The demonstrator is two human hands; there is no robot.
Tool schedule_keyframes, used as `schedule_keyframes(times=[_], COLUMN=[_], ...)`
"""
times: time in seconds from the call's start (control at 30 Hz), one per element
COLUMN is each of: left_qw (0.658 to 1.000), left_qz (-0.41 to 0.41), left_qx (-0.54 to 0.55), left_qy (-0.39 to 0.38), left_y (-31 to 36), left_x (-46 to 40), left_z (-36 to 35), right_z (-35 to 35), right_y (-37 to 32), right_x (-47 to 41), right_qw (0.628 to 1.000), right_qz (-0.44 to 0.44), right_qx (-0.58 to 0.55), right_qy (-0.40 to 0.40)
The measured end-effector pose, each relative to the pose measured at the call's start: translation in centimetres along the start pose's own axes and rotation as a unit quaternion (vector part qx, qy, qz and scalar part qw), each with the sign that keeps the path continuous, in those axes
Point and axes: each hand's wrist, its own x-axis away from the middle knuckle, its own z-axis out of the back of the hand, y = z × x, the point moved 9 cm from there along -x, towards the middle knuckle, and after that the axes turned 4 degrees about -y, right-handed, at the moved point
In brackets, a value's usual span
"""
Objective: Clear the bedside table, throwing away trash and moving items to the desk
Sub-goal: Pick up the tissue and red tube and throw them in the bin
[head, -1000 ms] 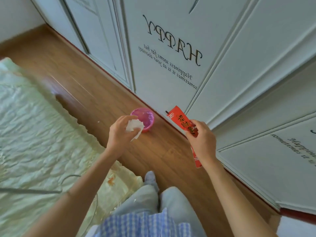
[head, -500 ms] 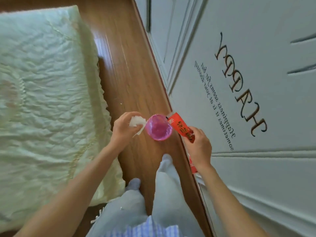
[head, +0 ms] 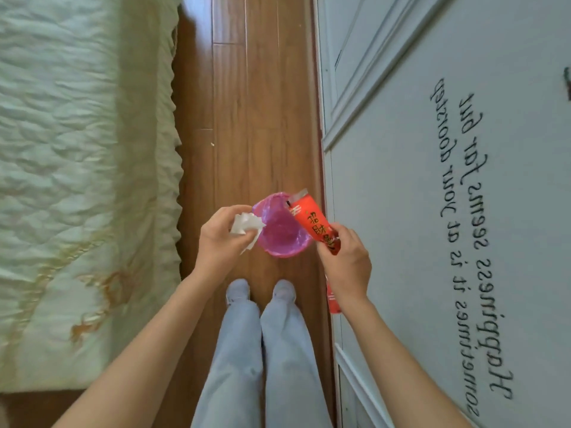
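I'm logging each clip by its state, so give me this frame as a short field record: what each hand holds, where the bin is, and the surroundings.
left hand: shut on crumpled white tissue, at the bin's left rim
right hand: shut on red snack wrapper, its top end over the bin
bin: small, with pink liner, on the wooden floor ahead of the feet
bin contents: cannot tell
left of the floor: bed with pale green cover
right of the floor: white wardrobe door with script lettering

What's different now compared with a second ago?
The person has walked up to the pink-lined bin; it now sits just ahead of their feet, and both hands have come over its rim. Nothing was let go: the left hand still grips the white tissue, the right hand the red wrapper.
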Motion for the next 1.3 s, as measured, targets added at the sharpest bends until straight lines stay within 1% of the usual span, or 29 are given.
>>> schedule_keyframes(times=[0.13, 0.3, 0.43, 0.53, 0.63, 0.77, 0.87, 1.0, 1.1, 1.2, 1.3], left_qw=[0.998, 0.992, 0.986, 0.98, 0.979, 0.97, 0.949, 0.926, 0.918, 0.92, 0.923], left_qz=[0.049, 0.105, 0.115, 0.132, 0.112, 0.031, -0.057, -0.115, -0.132, -0.117, -0.102], left_qx=[-0.013, -0.028, -0.058, -0.064, -0.085, -0.183, -0.273, -0.333, -0.354, -0.36, -0.358], left_qy=[-0.039, -0.062, -0.108, -0.132, -0.148, -0.159, -0.145, -0.133, -0.116, -0.105, -0.097], left_y=[-7.7, -16.8, -21.6, -24.0, -24.1, -22.2, -20.5, -20.3, -21.1, -22.1, -22.0], left_x=[-4.6, -9.6, -11.9, -12.6, -12.9, -11.9, -10.9, -10.3, -10.2, -10.5, -10.6], left_z=[-6.5, -14.5, -20.8, -22.9, -22.9, -20.6, -18.5, -16.7, -15.6, -14.3, -12.2], right_z=[-5.1, -11.7, -15.4, -16.7, -16.9, -17.2, -18.8, -23.7, -27.3, -29.7, -30.1], right_y=[4.9, 11.2, 15.2, 16.5, 16.3, 14.4, 13.2, 13.3, 13.6, 14.0, 12.6], right_x=[-4.1, -7.2, -7.9, -7.7, -7.7, -8.4, -9.8, -12.2, -14.0, -14.9, -14.6], right_qw=[1.0, 0.998, 0.996, 0.995, 0.995, 0.994, 0.99, 0.978, 0.964, 0.953, 0.953], right_qz=[-0.025, -0.061, -0.086, -0.095, -0.095, -0.088, -0.094, -0.109, -0.12, -0.133, -0.089], right_qx=[0.003, -0.006, 0.004, 0.014, 0.027, 0.046, 0.081, 0.129, 0.171, 0.176, 0.184], right_qy=[0.003, 0.003, -0.006, -0.016, -0.021, -0.042, -0.068, -0.12, -0.163, -0.207, -0.222])
